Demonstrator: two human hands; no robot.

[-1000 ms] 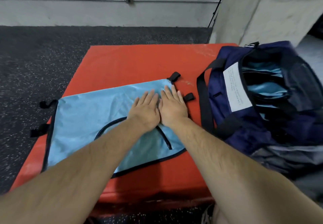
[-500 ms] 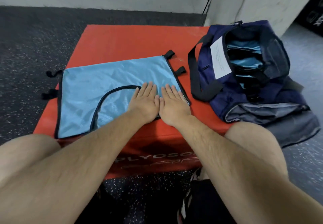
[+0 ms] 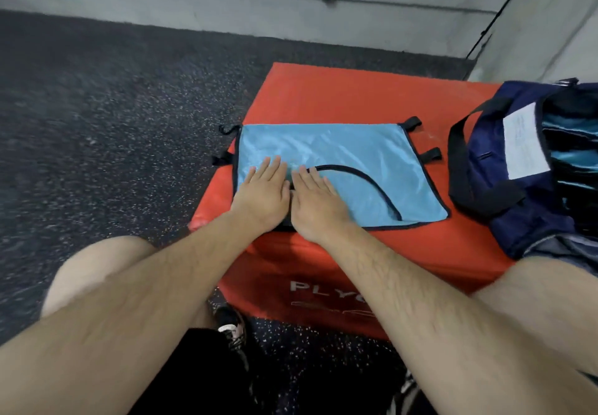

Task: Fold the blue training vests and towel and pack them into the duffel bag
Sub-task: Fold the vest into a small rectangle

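On a red plyo box (image 3: 323,97), speckled gym floor around. Left hand (image 3: 262,194) and right hand (image 3: 318,202) flat, fingers straight, pressing the blue vest (image 3: 356,155) at its near-left corner. Farther right, the open duffel bag (image 3: 504,194). Could skid the slick cloth off the near edge under uneven pressure.

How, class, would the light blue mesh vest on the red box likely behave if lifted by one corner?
Probably floppy: the light blue black-trimmed mesh vest lies flat and faintly creased on the red padded box. Likely light, since it shows almost no thickness. It might slide on the smooth-looking top.
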